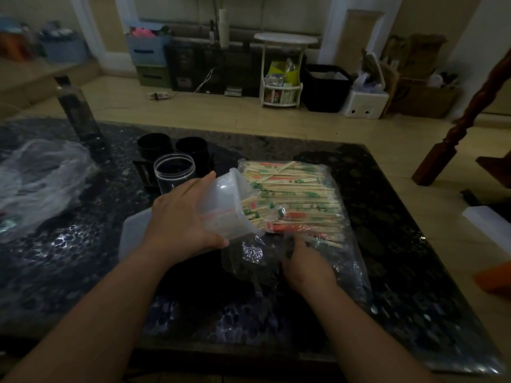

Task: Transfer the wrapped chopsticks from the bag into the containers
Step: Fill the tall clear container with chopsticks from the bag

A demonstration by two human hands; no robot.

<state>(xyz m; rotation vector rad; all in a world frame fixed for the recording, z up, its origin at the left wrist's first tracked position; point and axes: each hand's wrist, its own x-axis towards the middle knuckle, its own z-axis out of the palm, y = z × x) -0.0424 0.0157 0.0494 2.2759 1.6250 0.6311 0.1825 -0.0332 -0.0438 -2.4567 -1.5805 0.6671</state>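
A dark speckled table (83, 272) carries a tall dark bottle (74, 109) at its far left, with a crumpled clear plastic sheet (41, 183) lying just in front of it. On the floor beyond stand a white rack (282, 76), a black bin (326, 89), a white foam box (365, 103) and a blue storage box (146, 51) stacked on a green one (153, 76)

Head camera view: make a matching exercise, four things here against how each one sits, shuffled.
1 translucent container
2 clear jar
3 bag of wrapped chopsticks
4 dark bottle

A standing at the far left of the table
B tipped over, gripped by the left hand
C lying flat on the table
D upright, just beyond the left hand

Pairs: 1-B, 2-D, 3-C, 4-A
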